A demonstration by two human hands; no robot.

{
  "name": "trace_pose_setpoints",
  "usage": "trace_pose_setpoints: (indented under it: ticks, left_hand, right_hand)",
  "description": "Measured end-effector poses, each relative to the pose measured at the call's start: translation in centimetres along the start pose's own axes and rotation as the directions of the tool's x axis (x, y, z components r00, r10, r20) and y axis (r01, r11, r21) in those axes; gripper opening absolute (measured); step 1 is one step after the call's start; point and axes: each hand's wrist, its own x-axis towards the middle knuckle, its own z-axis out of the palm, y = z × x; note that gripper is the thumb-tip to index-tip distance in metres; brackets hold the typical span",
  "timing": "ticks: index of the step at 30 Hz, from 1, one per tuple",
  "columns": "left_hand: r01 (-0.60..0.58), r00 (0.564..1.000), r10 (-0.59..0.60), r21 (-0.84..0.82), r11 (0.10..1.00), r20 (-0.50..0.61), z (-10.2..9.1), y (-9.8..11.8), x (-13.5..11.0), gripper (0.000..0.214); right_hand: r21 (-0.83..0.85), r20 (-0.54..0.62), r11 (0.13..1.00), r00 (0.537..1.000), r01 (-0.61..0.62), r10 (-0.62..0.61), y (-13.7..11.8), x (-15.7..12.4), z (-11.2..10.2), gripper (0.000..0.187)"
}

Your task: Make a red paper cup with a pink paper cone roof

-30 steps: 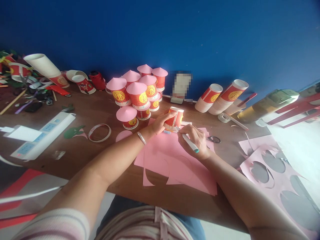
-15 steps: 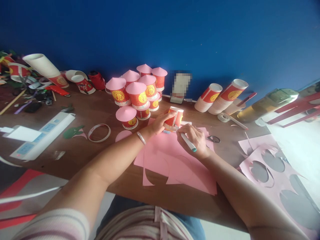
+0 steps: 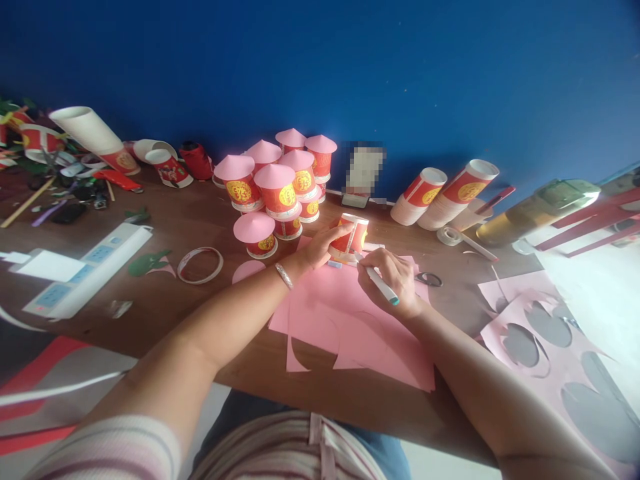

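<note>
Clasped from its left side by the left hand [image 3: 320, 248], thumb laid across the wall, one red cup [image 3: 354, 235] is held over the far part of the pink paper [image 3: 325, 327], while the right hand [image 3: 397, 280] pinches a white marker [image 3: 381, 285], tip at the cup's lower edge, contact unclear. Beyond to the left stand cups with pink cone tops [image 3: 275, 190]; to the right, stacked cups [image 3: 420, 197] and a tape roll [image 3: 450, 236] occupy the brown table [image 3: 260, 363].
</note>
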Motion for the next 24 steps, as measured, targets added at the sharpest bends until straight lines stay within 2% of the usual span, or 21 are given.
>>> trace_pose_setpoints:
  ticks: [6, 13, 18, 24]
  left_hand:
    - [0.018, 1.000, -0.018, -0.005, 1.000, -0.007, -0.3, -0.3, 0.3, 0.031]
    - [-0.014, 1.000, 0.014, 0.003, 1.000, 0.013, 0.0, 0.1, -0.1, 0.041]
    - [0.022, 0.999, -0.019, -0.072, 0.997, 0.037, -0.3, -0.4, 0.3, 0.047]
    - [0.014, 0.998, -0.010, -0.074, 0.997, 0.059, -0.7, -0.8, 0.6, 0.047]
  right_hand:
    - [-0.009, 0.018, 1.000, 1.000, -0.003, 0.003, 0.1, -0.1, 0.1, 0.022]
    - [-0.038, 0.027, 0.999, 1.000, 0.002, -0.001, -0.3, 0.1, 0.1, 0.023]
    - [-0.014, 0.037, 1.000, 0.999, 0.016, -0.015, -0.7, 0.1, 0.1, 0.023]
    - [-0.017, 0.042, 1.000, 0.999, 0.019, -0.018, -1.0, -0.1, 0.4, 0.026]
